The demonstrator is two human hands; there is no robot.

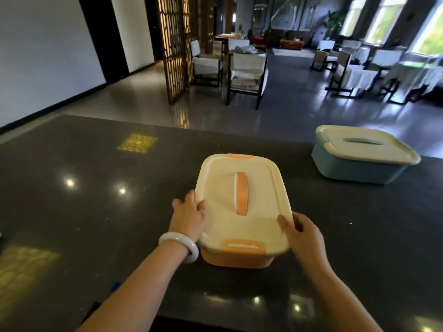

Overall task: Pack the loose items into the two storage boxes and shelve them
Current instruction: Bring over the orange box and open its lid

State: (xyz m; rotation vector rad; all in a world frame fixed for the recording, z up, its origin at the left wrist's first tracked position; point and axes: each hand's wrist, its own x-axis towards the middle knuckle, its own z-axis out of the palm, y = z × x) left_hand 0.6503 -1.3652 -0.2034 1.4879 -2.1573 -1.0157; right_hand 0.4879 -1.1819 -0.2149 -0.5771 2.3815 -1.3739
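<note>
An orange storage box [237,258] with a cream lid [242,200] and an orange handle sits in the middle of the dark counter [96,200]. My left hand [189,216] grips the lid's left edge, thumb on top. On the near right corner of the lid rests my right hand [303,238], fingers curled over the rim. A blue storage box [354,167] with a cream lid stands closed at the far right of the counter. No loose items show.
Past the counter's far edge lies a polished floor with wooden chairs [247,75], a lattice screen [175,44] and white-covered tables [359,73]. A white bangle [178,243] circles my left wrist.
</note>
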